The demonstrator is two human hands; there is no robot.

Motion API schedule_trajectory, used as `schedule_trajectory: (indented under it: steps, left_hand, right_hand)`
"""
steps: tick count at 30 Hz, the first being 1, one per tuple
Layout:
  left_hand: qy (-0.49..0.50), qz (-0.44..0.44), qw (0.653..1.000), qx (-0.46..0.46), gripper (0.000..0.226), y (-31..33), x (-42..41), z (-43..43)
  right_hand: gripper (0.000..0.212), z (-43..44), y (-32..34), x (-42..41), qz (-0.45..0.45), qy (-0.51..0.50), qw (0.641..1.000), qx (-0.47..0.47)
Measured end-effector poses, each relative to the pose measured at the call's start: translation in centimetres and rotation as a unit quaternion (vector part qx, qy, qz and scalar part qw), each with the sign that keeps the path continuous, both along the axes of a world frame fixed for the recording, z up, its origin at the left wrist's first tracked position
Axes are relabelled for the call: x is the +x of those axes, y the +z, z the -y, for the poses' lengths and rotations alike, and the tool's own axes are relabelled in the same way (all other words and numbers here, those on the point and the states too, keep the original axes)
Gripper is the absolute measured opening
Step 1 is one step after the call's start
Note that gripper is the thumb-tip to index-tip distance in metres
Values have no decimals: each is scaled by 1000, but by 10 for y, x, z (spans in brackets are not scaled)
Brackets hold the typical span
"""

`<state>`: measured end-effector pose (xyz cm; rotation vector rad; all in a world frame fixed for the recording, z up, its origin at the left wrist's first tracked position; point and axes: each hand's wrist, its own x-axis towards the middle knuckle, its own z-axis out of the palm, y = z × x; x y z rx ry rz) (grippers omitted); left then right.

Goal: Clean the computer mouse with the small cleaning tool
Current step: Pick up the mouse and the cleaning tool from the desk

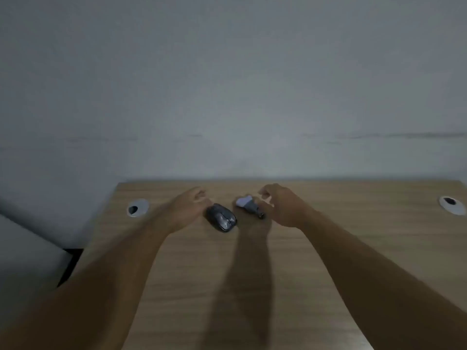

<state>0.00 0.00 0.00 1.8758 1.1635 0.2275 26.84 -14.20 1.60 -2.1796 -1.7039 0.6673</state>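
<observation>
A dark grey computer mouse lies on the wooden desk near its far edge. My left hand rests against the mouse's left side, fingers curled at its far end. Just right of the mouse lies the small cleaning tool, with a pale lilac end, a grey middle and a dark tip. My right hand hovers at the tool's right side, fingers bent and spread, touching or nearly touching its dark tip. The frame is blurred, so I cannot tell whether either hand has a firm grip.
Two round cable grommets sit in the desk, one at the left and one at the far right. A plain grey wall rises right behind the desk. The desk's left edge drops off near a pale surface.
</observation>
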Motion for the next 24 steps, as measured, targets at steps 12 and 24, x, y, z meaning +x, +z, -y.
schedule_trajectory:
  steps: [12,24]
  left_hand:
    - [37,80,988,130,88,-88,12,6]
    - [-80,63,974,201,97,-93,-6,18]
  right_hand:
    - [42,2,-103,-8,-37,-67,983,165]
    - [25,17,-125,-35,-48,-185,943,274]
